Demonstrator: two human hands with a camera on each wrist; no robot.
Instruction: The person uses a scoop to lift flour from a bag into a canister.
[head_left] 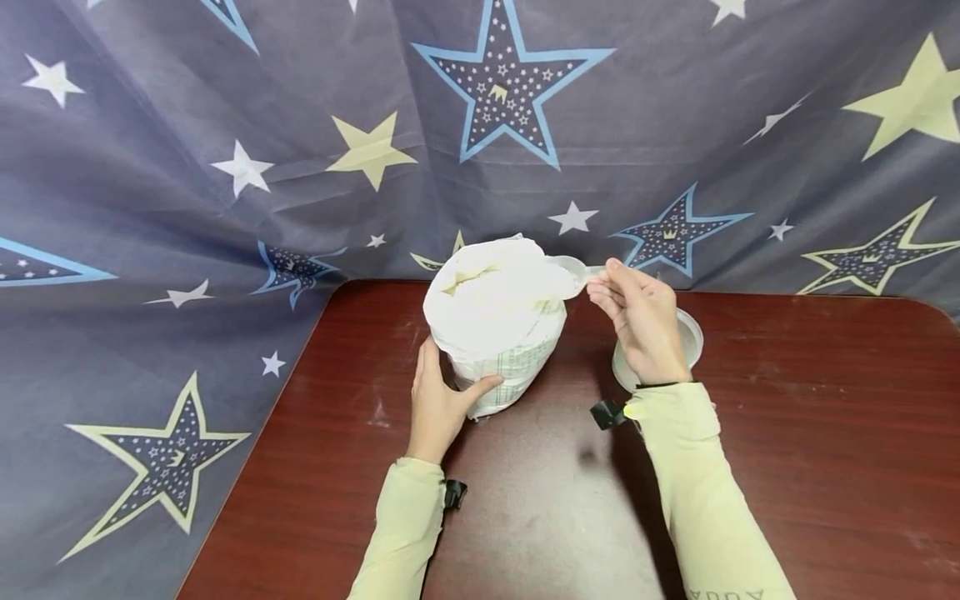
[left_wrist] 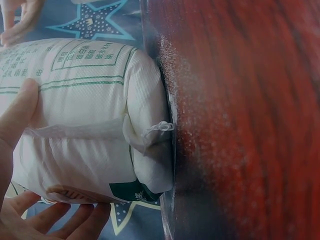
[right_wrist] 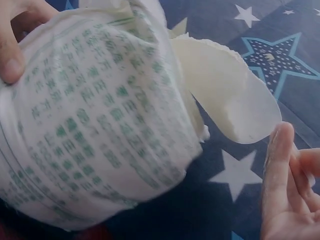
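A white woven bag (head_left: 517, 362) with green print stands at the far side of the table, its mouth wide open and full of white powder (head_left: 498, 292). My left hand (head_left: 442, 400) grips the bag's side, thumb across the front and fingers round the left. In the left wrist view, the folded, stitched bottom of the bag (left_wrist: 85, 105) is right at the tabletop. My right hand (head_left: 645, 321) pinches the short handle of a pale translucent spoon (head_left: 576, 273). The spoon's bowl overlaps the bag's right rim, and powder clings along its edge in the right wrist view.
A round white bowl (head_left: 694, 337) sits on the reddish-brown table (head_left: 810, 417), partly hidden behind my right wrist. A star-patterned cloth (head_left: 285, 108) hangs along the back and left edges. Powder traces dust the tabletop by the bag.
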